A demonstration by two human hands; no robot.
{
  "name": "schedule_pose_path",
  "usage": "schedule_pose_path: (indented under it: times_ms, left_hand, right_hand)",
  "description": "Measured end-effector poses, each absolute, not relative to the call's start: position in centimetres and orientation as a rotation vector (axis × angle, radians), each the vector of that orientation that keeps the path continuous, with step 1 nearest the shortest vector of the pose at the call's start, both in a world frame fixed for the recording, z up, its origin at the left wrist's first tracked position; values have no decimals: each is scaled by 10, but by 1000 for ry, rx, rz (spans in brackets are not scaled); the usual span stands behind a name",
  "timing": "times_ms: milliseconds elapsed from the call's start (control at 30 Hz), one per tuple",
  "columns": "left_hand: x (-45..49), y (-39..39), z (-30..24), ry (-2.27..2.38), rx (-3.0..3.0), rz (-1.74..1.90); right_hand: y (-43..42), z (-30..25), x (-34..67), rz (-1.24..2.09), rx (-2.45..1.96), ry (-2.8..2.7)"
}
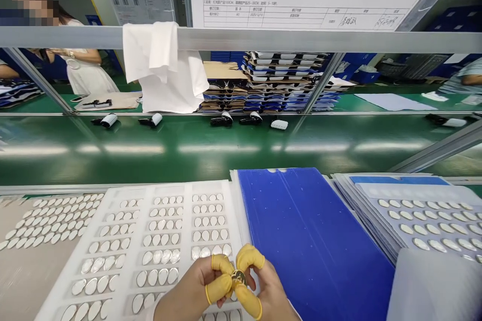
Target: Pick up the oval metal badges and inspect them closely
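Observation:
My left hand [192,293] and my right hand [265,291] meet low in the middle of the view, their fingers wearing yellow rubber finger cots. Between them, both hands pinch a small round gold-toned disc [238,278], partly hidden by the fingertips. Just under my hands lies a white foam tray [131,210] holding rows of oval silver metal pieces [158,256]. My right hand rests next to a blue plastic sheet [305,230]. Farther right, a stacked translucent tray [425,220] holds more oval silver pieces.
Beyond the trays runs a green conveyor belt [226,148] with several small black-and-white devices [226,119]. Stacked trays and a draped white cloth [158,70] stand behind a metal rail [241,39]. A person [86,65] stands at the far left. A beige mat [33,256] lies at the lower left.

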State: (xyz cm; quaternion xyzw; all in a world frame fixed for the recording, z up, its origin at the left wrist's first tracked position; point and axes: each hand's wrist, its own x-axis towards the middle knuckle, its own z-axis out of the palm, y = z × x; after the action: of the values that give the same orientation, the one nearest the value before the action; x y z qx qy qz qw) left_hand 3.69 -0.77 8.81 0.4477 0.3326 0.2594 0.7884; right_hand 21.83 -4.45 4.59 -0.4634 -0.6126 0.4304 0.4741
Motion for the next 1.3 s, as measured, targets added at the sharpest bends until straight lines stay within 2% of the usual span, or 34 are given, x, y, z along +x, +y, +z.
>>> schedule_pose_path:
  times_ms: [167, 267, 467, 633, 733, 1000, 1167, 1300]
  left_hand:
    - [38, -7, 88, 791, 1010, 460]
    - [38, -10, 84, 771, 1041, 485]
    - [38, -12, 84, 750, 999, 537]
    - [38, -10, 90, 707, 972, 567]
    - [38, -10, 90, 709, 988, 542]
    - [32, -7, 80, 867, 1155, 534]
    - [29, -6, 77, 940, 1392, 519]
    - [26, -8, 74, 965, 1600, 591]
  right_hand:
    - [-37, 56, 215, 1021, -1147, -1571]
    - [-33, 53, 215, 961, -1071, -1537]
    - [-34, 51, 220, 1072, -980, -1421]
    - [-35, 54, 218, 1018, -887, -1522]
    - [-35, 59, 214, 900, -825, -1607]
    - [-31, 64, 215, 246, -1012, -1875]
    - [-26, 62, 212, 112, -966, -1912]
    - [-28, 52, 211, 232, -1064, -1915]
